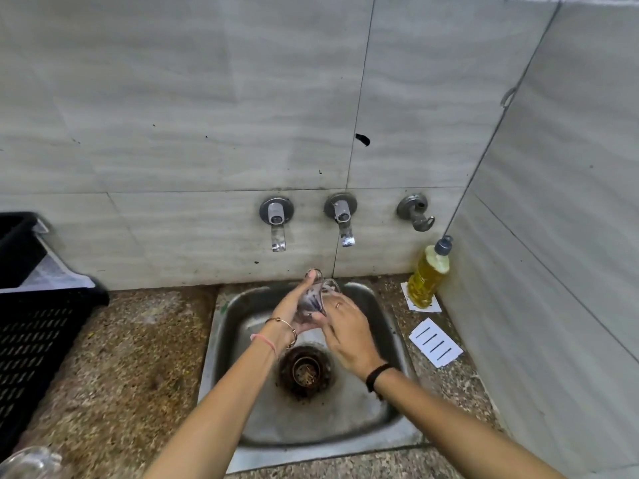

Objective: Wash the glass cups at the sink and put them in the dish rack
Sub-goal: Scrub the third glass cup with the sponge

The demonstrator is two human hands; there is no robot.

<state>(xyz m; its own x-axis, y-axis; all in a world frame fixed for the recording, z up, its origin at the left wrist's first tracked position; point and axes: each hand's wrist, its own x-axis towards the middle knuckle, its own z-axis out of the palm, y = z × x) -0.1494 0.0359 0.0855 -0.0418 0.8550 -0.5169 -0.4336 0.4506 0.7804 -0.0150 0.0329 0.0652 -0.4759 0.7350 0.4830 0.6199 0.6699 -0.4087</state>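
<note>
Looking down through the head camera, I have both hands meeting over the back half of the sink point(221, 340), just above and behind its drain point(304, 371). My left hand point(292, 314) grips the glass cup point(311, 300) from the left, its fingers curled round the body and the thumb reaching up to the rim. The cup is tilted, mouth pointing away toward the sink's back edge. My right hand point(345, 335) closes on the same cup from the right, with bent fingers lying against its side and the thumb tucked near its base. The glass blurs there, so I cannot tell exactly how the fingertips sit. On the wall behind the sink are two taps, the left tap point(276, 221) and the right tap point(342, 217), with the cup held below and between them. At the sink's back right corner stands a bottle of yellow liquid point(428, 276), and a white slotted piece point(435, 342) lies on the counter just right of the sink. Well left of the sink sits the black dish rack point(38, 326), and another glass point(27, 463) shows at the near left, well apart from the sink.
</note>
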